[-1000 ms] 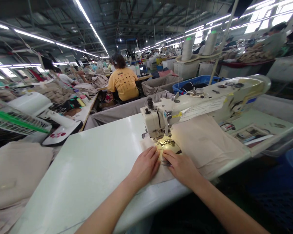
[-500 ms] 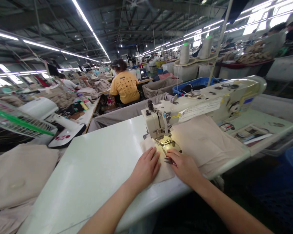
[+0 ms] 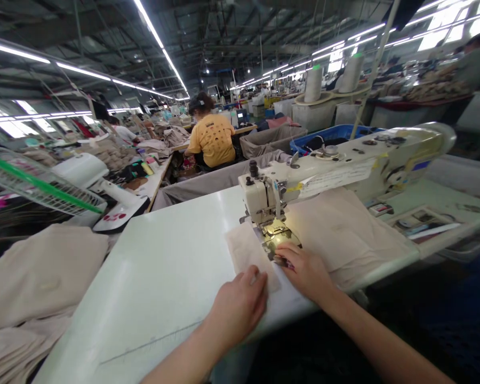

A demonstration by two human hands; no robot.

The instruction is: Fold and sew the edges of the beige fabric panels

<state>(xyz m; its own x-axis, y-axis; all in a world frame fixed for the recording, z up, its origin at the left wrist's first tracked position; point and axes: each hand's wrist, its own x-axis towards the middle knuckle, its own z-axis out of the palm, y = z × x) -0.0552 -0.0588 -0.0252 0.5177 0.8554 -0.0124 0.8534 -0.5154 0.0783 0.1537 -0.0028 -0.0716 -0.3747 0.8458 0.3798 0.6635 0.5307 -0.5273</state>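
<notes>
A small beige fabric piece (image 3: 246,248) lies on the pale table, left of the needle area of a white sewing machine (image 3: 260,197). My left hand (image 3: 242,298) is at the near edge of this piece, its fingers curled onto the cloth. Beside the lit metal plate (image 3: 280,234), my right hand (image 3: 304,269) is closed around small snips (image 3: 282,261), mostly hidden by the fingers. A larger beige cloth (image 3: 344,226) spreads under the machine arm, right of the needle.
Beige fabric is piled (image 3: 44,277) at the left, near a white fan (image 3: 82,173). A person in a yellow shirt (image 3: 214,138) sits beyond the table. Thread cones (image 3: 313,84) and a blue basket (image 3: 336,133) stand behind the machine; a tool tray (image 3: 422,220) is at the right.
My left hand has drawn back toward the table's near edge, its fingers more curled. The small piece now shows more and sits further left of the needle. The view has shifted slightly left.
</notes>
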